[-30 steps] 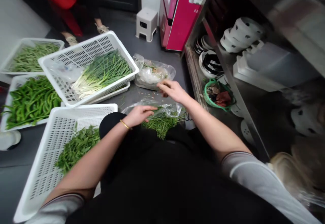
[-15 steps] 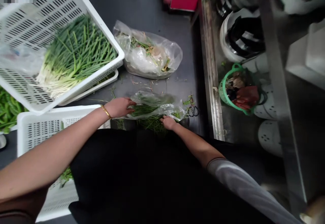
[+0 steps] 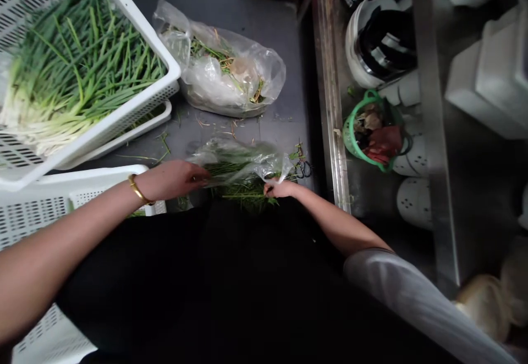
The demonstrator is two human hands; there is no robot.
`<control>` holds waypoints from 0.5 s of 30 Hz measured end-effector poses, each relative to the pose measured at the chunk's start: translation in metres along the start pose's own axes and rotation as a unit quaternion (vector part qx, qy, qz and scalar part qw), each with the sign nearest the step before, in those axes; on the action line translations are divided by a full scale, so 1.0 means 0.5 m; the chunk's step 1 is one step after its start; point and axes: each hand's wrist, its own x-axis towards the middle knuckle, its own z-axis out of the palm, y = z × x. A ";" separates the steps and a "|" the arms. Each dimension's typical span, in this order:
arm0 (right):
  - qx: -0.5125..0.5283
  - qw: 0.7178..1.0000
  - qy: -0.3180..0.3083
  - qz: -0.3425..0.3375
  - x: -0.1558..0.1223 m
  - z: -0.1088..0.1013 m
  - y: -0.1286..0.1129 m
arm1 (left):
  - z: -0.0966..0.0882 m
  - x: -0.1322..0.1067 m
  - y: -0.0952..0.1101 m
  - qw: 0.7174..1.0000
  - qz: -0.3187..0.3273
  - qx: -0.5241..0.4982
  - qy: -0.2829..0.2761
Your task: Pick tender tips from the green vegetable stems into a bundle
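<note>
A clear plastic bag (image 3: 264,158) lies on the floor in front of me, with thin green stems (image 3: 225,170) inside it. My left hand (image 3: 177,180), a gold bangle at its wrist, grips the left end of this bag. At the near right edge, my right hand (image 3: 280,188) pinches the plastic, its fingertips partly hidden. Loose greens (image 3: 247,196) show under the bag's near edge, between my hands and my dark clothing. Black-handled scissors (image 3: 304,169) lie just right of the bag.
Scallions (image 3: 86,67) fill a tilted white crate (image 3: 136,28) at the upper left, with another white crate (image 3: 99,176) below. Beyond my hands sits a bag of plant scraps (image 3: 226,72). A metal shelf (image 3: 439,133) and a green basket (image 3: 352,136) stand right.
My view has shifted, so the surroundings sit farther left and higher. My left hand has drawn left and closed on the bag's end. The right hand stays at the bag's near edge.
</note>
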 end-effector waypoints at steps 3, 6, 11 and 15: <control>0.045 0.999 0.007 0.011 -0.045 -0.002 -0.011 | 0.032 -0.008 0.055 0.996 0.032 0.067 -0.054; 0.085 0.996 0.022 0.007 -0.086 0.018 -0.024 | 0.089 -0.001 0.124 0.991 0.041 0.115 0.053; 0.136 0.990 -0.006 -0.041 -0.162 0.056 -0.062 | 0.203 0.036 0.210 0.963 0.097 0.152 0.201; 0.246 0.965 0.000 -0.097 -0.239 0.055 -0.080 | 0.221 0.034 0.215 0.991 0.100 0.068 0.057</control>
